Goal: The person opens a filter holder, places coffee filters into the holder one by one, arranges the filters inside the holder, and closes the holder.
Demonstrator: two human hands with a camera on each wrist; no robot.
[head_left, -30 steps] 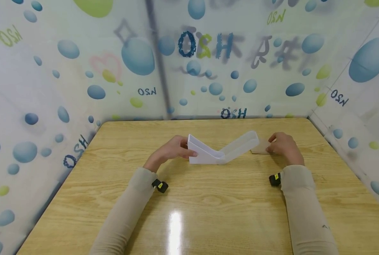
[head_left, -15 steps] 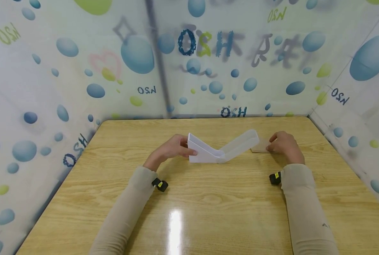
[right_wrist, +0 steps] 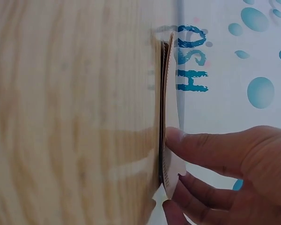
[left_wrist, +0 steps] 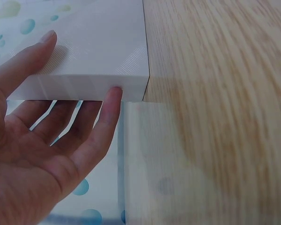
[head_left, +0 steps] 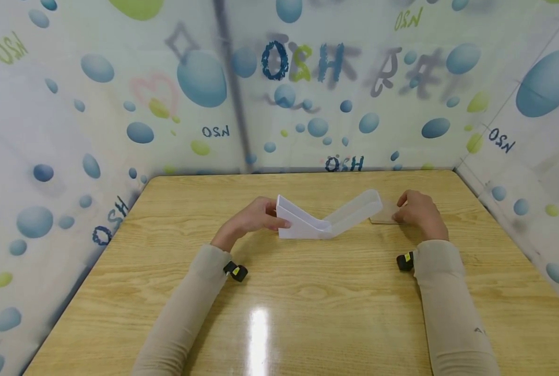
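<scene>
My left hand holds the tall left end of a narrow white box, which stands on the table with its top edge sloping down to the right. In the left wrist view, the thumb lies on the box's broad side and a fingertip touches its end wall. From the box's low end a clear, see-through lid slants up to the right. Beside that lid, my right hand pinches a thin flat stack of brown card lying on the table. Its thumb presses the upper face; the other fingers curl at the near edge, partly hidden.
The wood-grain table reaches back to a wall hanging printed with drops and lettering. More printed sheeting encloses the left and right sides. A black wrist camera sits at the left cuff, another black camera at the right.
</scene>
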